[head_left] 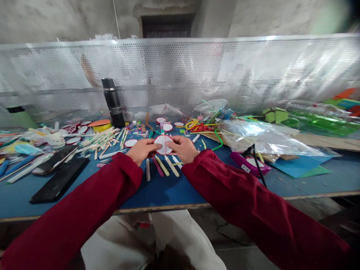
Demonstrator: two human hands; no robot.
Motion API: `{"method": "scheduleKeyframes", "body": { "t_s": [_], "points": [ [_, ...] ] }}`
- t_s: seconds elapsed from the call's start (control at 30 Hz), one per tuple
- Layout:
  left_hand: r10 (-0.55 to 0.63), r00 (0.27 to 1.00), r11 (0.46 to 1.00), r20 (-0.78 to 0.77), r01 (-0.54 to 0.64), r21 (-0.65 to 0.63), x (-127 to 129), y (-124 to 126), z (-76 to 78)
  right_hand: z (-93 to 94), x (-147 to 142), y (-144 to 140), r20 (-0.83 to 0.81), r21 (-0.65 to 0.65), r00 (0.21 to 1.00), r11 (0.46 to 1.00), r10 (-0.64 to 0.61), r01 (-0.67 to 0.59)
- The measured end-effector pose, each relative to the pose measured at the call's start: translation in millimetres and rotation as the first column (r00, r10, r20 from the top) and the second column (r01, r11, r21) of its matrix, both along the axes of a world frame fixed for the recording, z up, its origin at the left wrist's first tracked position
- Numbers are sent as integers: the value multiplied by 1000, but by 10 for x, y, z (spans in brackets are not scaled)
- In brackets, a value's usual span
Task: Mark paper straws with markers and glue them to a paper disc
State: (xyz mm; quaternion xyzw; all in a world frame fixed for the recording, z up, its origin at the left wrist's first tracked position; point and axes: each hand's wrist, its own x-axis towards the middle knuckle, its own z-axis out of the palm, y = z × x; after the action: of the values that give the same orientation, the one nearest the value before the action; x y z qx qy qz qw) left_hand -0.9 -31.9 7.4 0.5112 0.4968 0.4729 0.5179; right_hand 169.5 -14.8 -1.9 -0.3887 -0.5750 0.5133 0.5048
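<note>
A white paper disc (164, 144) is held between both hands above the blue table (157, 191).

A perforated metal screen (180, 71) is seen beyond the hands, and clear plastic bags (253, 137) lie to their right. A black flask (113, 102) is stood behind the left hand (142, 150). Sticks (164, 166) are laid just beneath. The disc's red-edged rim is pinched by closed fingers of the left hand and the right hand (184, 148).

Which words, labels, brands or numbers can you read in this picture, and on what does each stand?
None can be read.
Black flask: pale print on its side, too small to read.
Sheet behind the mesh screen: blurred out.
Pink device: white label, too small to read.
</note>
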Motion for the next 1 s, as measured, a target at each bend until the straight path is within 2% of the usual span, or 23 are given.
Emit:
{"method": "scheduleKeyframes", "body": {
  "t_s": [0.13, 0.23, 0.4, 0.63, 1.0],
  "points": [
    [-50, 998, 998, 46, 48, 37, -19, 40, -30, -59, -2, 40, -67, -13, 998, 1000, 12, -13],
    [-92, 993, 994, 68, 88, 59, -45, 67, -47, -97, -7, 69, -150, -20, 986, 997, 67, -71],
    [-93, 993, 995, 70, 90, 47, -55, 58, -29, -111, -6, 92, -235, -73, 962, 984, 141, -163],
    [-29, 992, 999, 120, 31, -14, -2, -3, 27, -103, 10, 89, -208, -54, 966, 984, 152, -167],
    [3, 999, 999, 49, -1, -50, 24, -52, 56, -132, 12, 104, -133, -45, 988, 995, 84, -91]
  ]
}}
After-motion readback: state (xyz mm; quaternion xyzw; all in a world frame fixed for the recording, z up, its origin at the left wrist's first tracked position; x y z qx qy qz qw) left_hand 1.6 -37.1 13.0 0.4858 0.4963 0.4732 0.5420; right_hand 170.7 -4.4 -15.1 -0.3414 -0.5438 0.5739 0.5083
